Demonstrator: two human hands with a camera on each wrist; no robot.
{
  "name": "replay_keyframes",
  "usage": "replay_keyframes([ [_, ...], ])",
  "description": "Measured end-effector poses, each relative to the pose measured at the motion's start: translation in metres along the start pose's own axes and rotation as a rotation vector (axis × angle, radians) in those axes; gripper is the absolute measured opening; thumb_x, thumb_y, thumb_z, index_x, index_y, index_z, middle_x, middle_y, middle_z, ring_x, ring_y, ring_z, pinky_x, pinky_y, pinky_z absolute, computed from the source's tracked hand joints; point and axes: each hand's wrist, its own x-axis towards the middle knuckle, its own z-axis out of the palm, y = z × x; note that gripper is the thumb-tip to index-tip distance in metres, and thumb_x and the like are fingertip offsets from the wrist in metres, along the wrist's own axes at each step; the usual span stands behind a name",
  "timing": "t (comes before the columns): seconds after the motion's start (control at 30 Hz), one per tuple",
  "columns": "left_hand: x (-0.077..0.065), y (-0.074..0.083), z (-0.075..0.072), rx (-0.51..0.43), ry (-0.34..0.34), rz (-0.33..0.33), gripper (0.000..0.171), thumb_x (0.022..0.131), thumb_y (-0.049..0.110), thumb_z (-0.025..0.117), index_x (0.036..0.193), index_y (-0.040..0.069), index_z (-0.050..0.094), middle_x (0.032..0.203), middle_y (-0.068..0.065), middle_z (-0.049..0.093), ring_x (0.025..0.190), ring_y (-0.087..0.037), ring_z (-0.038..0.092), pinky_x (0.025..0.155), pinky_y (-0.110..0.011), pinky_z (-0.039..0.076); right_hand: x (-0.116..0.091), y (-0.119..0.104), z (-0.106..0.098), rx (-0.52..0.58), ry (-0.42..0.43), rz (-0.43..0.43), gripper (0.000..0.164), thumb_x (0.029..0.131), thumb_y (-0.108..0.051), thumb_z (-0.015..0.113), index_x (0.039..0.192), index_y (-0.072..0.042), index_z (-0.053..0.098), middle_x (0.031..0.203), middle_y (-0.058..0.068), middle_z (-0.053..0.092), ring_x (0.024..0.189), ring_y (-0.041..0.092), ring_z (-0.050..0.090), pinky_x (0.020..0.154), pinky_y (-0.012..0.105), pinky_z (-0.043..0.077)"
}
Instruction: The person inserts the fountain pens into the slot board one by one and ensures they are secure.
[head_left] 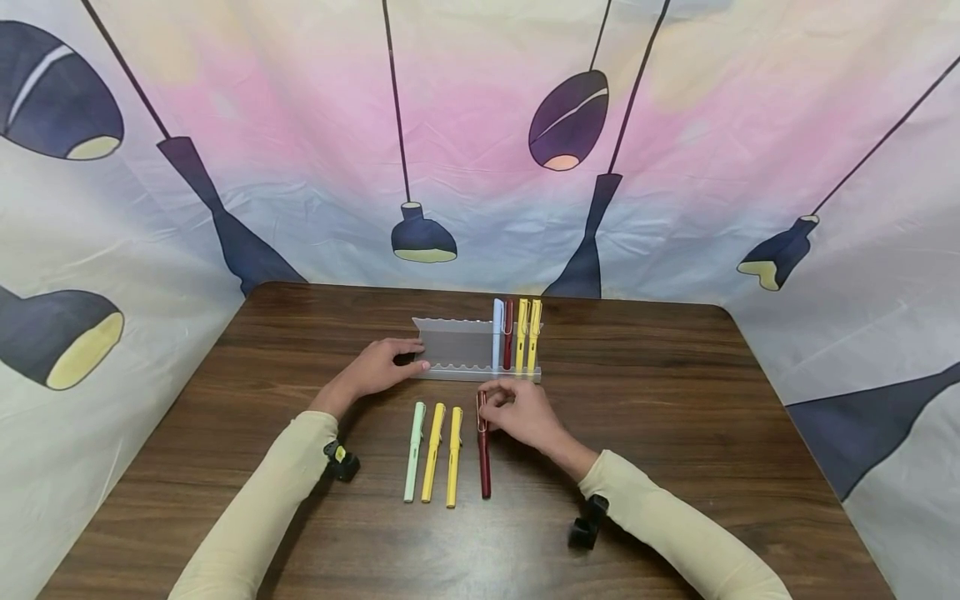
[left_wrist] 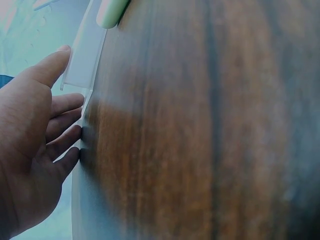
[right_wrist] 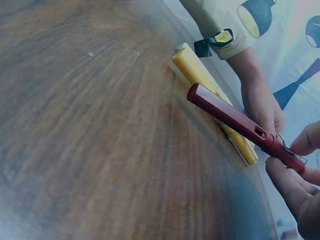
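A clear plastic pen rack [head_left: 457, 346] stands on the brown table [head_left: 675, 417]. Its right end holds a pale blue pen [head_left: 497, 333], a dark red pen [head_left: 508, 333] and two yellow pens [head_left: 527, 335]. My left hand [head_left: 386, 362] rests with straight fingers against the rack's left end [left_wrist: 80, 65]. My right hand [head_left: 517, 408] pinches the cap end of a dark red pen [head_left: 483, 450] [right_wrist: 240, 122] lying in front of the rack. Beside it lie a pale green pen [head_left: 413, 450] and two yellow pens [head_left: 444, 454] [right_wrist: 210, 87].
A printed cloth with lamp shapes [head_left: 480, 142] hangs around the table's back and sides. Bare wood lies to the right of the rack and near the front edge.
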Motion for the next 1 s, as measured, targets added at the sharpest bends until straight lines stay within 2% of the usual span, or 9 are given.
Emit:
replay_keyframes([
  [0.23, 0.000, 0.001, -0.001, -0.007, -0.009, -0.008, 0.062, 0.099, 0.051, 0.064, 0.143, 0.007, 0.061, 0.153, -0.010, 0.053, 0.145, -0.033, 0.043, 0.115, -0.055, 0.038, 0.003, -0.013, -0.012, 0.031, 0.032, -0.023, 0.033, 0.089, -0.003, 0.072, 0.122, 0.000, 0.071, 0.094, 0.009, 0.072, 0.073, 0.019, 0.074, 0.067, 0.041, 0.063],
  [0.47, -0.001, 0.002, -0.002, -0.003, -0.010, -0.004, 0.065, 0.099, 0.054, 0.063, 0.143, 0.007, 0.061, 0.153, -0.011, 0.052, 0.145, -0.035, 0.043, 0.115, -0.056, 0.038, 0.010, -0.021, -0.024, 0.014, 0.085, -0.066, 0.036, 0.089, -0.004, 0.073, 0.124, -0.001, 0.071, 0.097, 0.008, 0.073, 0.082, 0.019, 0.076, 0.069, 0.032, 0.062],
  [0.83, -0.001, 0.004, -0.002, -0.006, -0.017, -0.018, 0.062, 0.099, 0.050, 0.064, 0.143, 0.007, 0.061, 0.153, -0.010, 0.052, 0.145, -0.034, 0.042, 0.116, -0.055, 0.037, 0.024, -0.030, -0.036, 0.002, 0.137, -0.143, 0.033, 0.089, -0.005, 0.074, 0.121, -0.008, 0.073, 0.099, 0.009, 0.075, 0.083, 0.019, 0.074, 0.070, 0.031, 0.061],
  [1.0, -0.001, 0.004, -0.002, -0.002, -0.014, -0.023, 0.061, 0.099, 0.050, 0.064, 0.143, 0.007, 0.061, 0.152, -0.010, 0.053, 0.145, -0.034, 0.043, 0.116, -0.055, 0.037, 0.032, -0.036, -0.040, -0.047, 0.155, -0.187, 0.032, 0.090, -0.008, 0.074, 0.122, -0.009, 0.073, 0.098, 0.007, 0.074, 0.083, 0.017, 0.073, 0.069, 0.031, 0.060],
])
